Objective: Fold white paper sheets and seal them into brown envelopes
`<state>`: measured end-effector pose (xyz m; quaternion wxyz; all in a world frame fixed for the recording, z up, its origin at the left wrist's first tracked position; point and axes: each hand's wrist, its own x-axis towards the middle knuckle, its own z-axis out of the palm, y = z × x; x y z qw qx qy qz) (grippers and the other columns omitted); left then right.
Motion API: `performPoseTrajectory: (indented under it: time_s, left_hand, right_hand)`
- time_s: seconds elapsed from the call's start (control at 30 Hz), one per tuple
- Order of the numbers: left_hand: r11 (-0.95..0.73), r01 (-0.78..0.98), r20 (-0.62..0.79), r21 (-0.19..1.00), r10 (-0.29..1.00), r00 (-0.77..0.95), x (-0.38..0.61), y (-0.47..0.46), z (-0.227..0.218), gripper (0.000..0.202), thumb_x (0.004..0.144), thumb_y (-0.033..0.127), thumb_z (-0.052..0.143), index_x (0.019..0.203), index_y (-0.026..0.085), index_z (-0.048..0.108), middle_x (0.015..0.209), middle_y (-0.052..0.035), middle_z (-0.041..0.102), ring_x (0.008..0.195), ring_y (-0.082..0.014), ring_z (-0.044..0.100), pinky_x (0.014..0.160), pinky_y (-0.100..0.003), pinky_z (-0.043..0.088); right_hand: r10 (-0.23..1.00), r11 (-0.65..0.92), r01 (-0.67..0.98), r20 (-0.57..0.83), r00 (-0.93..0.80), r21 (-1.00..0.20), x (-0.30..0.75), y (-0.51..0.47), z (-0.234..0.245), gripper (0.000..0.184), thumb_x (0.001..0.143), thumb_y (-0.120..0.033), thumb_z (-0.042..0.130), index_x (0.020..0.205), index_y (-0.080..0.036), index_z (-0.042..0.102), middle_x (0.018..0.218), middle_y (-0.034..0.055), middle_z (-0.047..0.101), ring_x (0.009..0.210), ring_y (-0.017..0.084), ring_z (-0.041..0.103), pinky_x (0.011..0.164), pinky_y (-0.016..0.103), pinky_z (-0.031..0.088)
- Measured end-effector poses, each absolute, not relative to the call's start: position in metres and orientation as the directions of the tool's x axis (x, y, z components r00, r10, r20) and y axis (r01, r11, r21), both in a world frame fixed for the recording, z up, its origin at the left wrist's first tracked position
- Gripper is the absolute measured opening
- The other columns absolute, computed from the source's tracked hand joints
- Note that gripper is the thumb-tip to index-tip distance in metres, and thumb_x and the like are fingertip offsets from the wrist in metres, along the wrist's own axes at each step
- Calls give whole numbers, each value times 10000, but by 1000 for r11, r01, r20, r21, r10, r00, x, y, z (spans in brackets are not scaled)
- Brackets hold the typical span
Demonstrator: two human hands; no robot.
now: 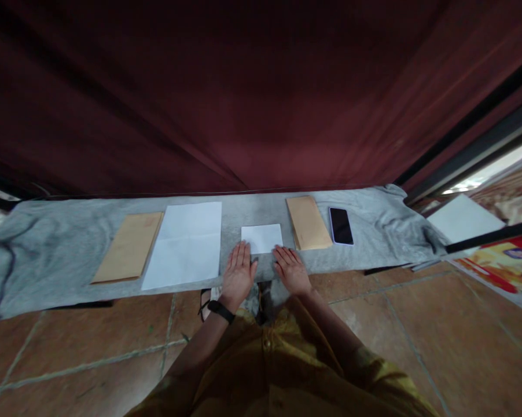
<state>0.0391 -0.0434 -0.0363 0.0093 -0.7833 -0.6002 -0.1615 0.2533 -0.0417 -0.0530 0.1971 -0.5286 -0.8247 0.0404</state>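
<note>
A small white rectangle of paper (pixel 261 238), perhaps folded, lies flat on the grey cloth in front of me. My left hand (pixel 238 271) rests flat at its lower left corner, fingers stretched forward. At the lower right corner lies my right hand (pixel 291 269), also flat with fingers extended. Neither hand grips anything. Left of the paper is a larger white sheet (pixel 185 246) with faint crease lines, beside a brown envelope (pixel 128 248). Another brown envelope (pixel 308 223) lies to the right of my right hand.
The grey cloth (pixel 374 231) covers a long narrow surface, wrinkled at both ends. A phone (pixel 341 226) lies right of the envelope. Behind hangs a dark red curtain (pixel 261 116). Dark metal bars (pixel 473 116) and a colourful printed package (pixel 504 263) are at the right. Below is a tiled floor (pixel 374 324).
</note>
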Motion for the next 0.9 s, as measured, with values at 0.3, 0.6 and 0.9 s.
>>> performPoseTrajectory:
  time_s: [0.3,0.6,0.9]
  left_hand:
    - [-222,965,150,141,968,201,53,0,-44,638,1047,417,287,1533,16,384,1629,-217,338,1545,-314,264,1254,-525,240]
    - [-194,975,127,107,975,180,48,9,-48,697,1039,485,294,1541,6,360,1631,-229,326,1546,-328,255,1248,-541,228]
    - [-172,979,98,111,982,162,51,11,-43,701,1029,504,320,1528,17,391,1636,-231,317,1550,-331,244,1254,-546,197]
  right_hand:
    - [887,424,870,308,-343,-253,252,-43,-57,448,1064,-302,425,1478,-167,531,1546,101,505,1418,247,479,1221,454,319]
    - [903,360,905,328,-278,-225,249,-47,-61,449,1046,-331,478,1474,-209,542,1591,124,438,1452,296,419,1197,486,337]
    - [898,364,903,345,-273,-231,250,-48,-62,461,1043,-322,468,1489,-217,523,1589,129,435,1453,304,411,1191,493,343]
